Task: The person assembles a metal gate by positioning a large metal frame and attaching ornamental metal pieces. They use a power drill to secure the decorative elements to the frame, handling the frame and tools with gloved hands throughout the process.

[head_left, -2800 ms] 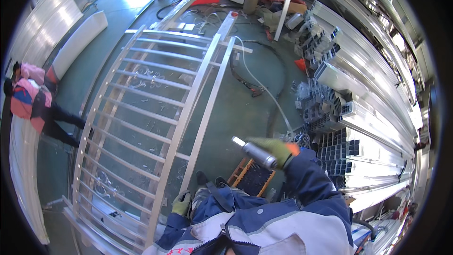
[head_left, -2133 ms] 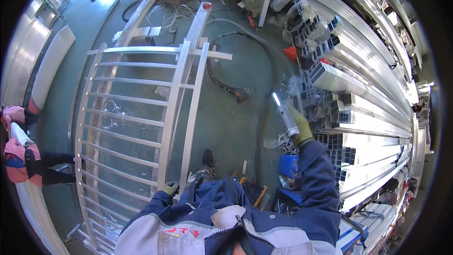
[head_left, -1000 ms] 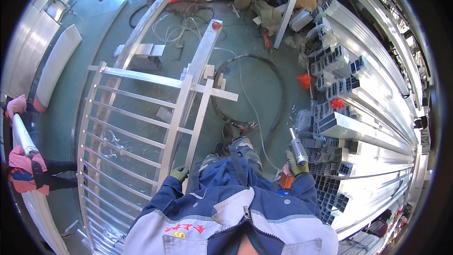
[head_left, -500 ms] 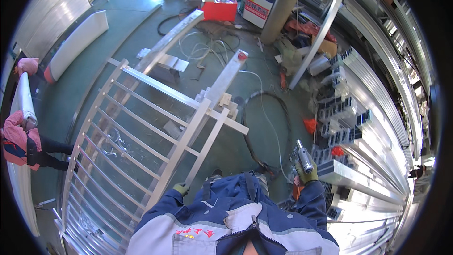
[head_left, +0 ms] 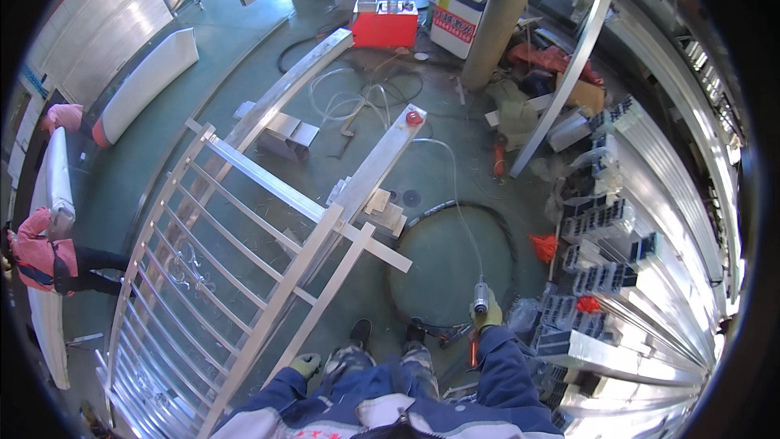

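In my gloved right hand point(head_left: 489, 317) is a silver air tool point(head_left: 481, 297), with a clear hose point(head_left: 465, 215) running up from it. An orange handle-like piece point(head_left: 474, 349) shows just below that hand; whether it belongs to the tool I cannot make out. My gloved left hand point(head_left: 306, 364) is low, fingers curled with nothing seen in them, just right of a narrow metal bar point(head_left: 329, 297). That bar joins the side of a railing panel point(head_left: 305, 264) of silver metal with several cross bars, lying across two long beams point(head_left: 378, 158) on my left.
Coiled hoses point(head_left: 341, 97) and a black cable loop point(head_left: 512, 236) lie on the floor. Ahead stand a red box point(head_left: 384, 28), a white cabinet point(head_left: 455, 20) and a thick post point(head_left: 487, 41). Stacked metal profiles point(head_left: 650, 162) line the right. A person in pink point(head_left: 49, 252) stands far left.
My left hand has come away from the narrow bar. My right hand has shifted left and down with the air tool. The view has tilted, so my legs and shoes show now.
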The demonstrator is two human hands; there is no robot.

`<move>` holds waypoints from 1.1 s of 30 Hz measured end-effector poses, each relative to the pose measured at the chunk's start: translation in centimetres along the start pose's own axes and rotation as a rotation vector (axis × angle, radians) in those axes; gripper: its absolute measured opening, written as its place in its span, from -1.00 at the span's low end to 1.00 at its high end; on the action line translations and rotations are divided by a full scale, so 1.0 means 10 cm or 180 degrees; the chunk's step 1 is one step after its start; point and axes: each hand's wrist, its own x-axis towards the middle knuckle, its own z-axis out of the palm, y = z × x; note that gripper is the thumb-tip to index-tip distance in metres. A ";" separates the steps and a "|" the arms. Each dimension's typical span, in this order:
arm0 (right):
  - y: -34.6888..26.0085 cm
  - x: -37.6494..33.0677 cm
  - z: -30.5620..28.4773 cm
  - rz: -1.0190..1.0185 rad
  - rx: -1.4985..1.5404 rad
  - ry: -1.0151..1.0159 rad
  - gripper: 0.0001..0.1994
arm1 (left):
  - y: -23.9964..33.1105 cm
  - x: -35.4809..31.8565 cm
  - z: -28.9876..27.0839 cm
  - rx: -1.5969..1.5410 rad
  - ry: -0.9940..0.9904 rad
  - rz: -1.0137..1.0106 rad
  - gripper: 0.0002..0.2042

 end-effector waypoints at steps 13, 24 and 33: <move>1.77 1.95 3.05 0.0626 -0.0198 -0.0357 -0.24 | 0.30 -1.36 1.62 0.0286 -0.0195 -0.1453 -0.57; 1.90 2.53 4.42 0.1085 -0.0571 -0.0765 -0.23 | 0.01 -1.43 2.08 -0.0081 -0.0288 -0.2214 -0.51; 2.39 2.65 4.53 -0.0411 -0.0900 -0.0774 -0.41 | -0.58 -1.32 2.33 0.0264 -0.0543 -0.1151 -0.52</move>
